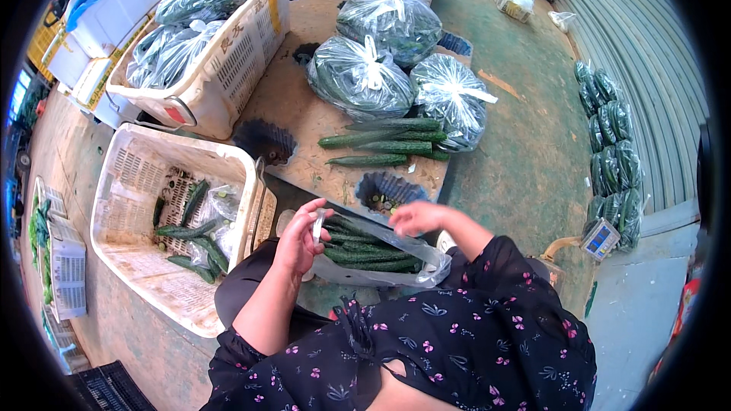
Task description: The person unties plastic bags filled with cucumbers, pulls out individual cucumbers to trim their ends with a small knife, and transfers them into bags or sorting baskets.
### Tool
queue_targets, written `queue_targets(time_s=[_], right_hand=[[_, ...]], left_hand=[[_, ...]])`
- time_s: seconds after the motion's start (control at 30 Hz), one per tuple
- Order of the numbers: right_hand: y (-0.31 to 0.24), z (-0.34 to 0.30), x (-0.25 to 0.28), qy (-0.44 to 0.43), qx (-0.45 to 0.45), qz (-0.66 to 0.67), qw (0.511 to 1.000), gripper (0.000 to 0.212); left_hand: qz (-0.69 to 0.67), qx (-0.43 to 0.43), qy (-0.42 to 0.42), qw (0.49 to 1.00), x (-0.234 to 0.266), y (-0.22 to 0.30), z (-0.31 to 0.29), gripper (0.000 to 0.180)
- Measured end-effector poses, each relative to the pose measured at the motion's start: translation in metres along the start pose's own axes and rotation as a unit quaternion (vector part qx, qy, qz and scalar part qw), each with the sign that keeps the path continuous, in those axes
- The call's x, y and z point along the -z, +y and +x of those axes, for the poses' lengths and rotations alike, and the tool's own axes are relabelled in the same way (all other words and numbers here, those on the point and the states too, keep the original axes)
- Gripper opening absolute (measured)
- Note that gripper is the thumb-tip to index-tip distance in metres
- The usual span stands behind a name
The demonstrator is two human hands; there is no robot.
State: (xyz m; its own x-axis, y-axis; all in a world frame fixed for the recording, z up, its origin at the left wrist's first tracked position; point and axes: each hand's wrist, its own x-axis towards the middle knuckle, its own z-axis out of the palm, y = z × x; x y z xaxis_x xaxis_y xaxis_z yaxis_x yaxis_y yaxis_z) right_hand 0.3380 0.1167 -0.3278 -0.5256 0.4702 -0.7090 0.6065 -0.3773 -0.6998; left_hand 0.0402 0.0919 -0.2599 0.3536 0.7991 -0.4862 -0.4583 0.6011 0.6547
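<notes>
In front of me lies a clear plastic bag (435, 265) with several dark green cucumbers (371, 255) in its open mouth. My left hand (299, 242) is closed on a whitish strip of the bag at its left end. Above the bag's far edge is my right hand (419, 218), its fingers loosely bent and apart, with nothing visible in them. Just beyond, a small pile of loose cucumbers (384, 141) rests on a brown board (301, 171). Behind that pile sit three tied bags of cucumbers (362, 80).
On my left a dirty white crate (126, 232) holds a few cucumbers and crumpled plastic. A second crate (251, 53) behind it is filled with bagged cucumbers. Dark hollows (266, 143) break the board. At the right stand a scale (600, 239) and stacked cucumber packs (615, 160) along a metal wall.
</notes>
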Motion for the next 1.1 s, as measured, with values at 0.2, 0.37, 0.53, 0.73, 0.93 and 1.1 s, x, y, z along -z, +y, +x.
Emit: queue_targets(time_s=[0.2, 0.37, 0.53, 0.73, 0.93, 1.1], right_hand=[[-0.023, 0.035, 0.106, 0.455, 0.106, -0.305, 0.83, 0.026], [-0.033, 0.072, 0.149, 0.524, 0.028, -0.405, 0.749, 0.037], [-0.018, 0.093, 0.159, 0.47, -0.086, -0.431, 0.766, 0.042], [-0.023, 0.089, 0.151, 0.471, -0.025, -0.393, 0.789, 0.039], [-0.049, 0.125, 0.13, 0.407, 0.073, -0.464, 0.784, 0.032], [-0.041, 0.157, 0.122, 0.359, 0.022, -0.507, 0.783, 0.04]], left_hand=[[0.02, 0.014, -0.006, 1.0, -0.008, 0.0, -0.001, 0.045], [0.043, 0.017, -0.005, 0.999, -0.008, 0.001, 0.003, 0.047], [0.059, 0.03, -0.008, 0.998, -0.013, 0.003, 0.001, 0.048], [0.061, 0.033, -0.013, 0.997, -0.014, 0.004, -0.002, 0.049], [0.061, 0.037, -0.012, 0.997, -0.018, 0.005, -0.004, 0.05], [0.058, 0.041, -0.01, 0.997, -0.019, 0.007, -0.005, 0.05]])
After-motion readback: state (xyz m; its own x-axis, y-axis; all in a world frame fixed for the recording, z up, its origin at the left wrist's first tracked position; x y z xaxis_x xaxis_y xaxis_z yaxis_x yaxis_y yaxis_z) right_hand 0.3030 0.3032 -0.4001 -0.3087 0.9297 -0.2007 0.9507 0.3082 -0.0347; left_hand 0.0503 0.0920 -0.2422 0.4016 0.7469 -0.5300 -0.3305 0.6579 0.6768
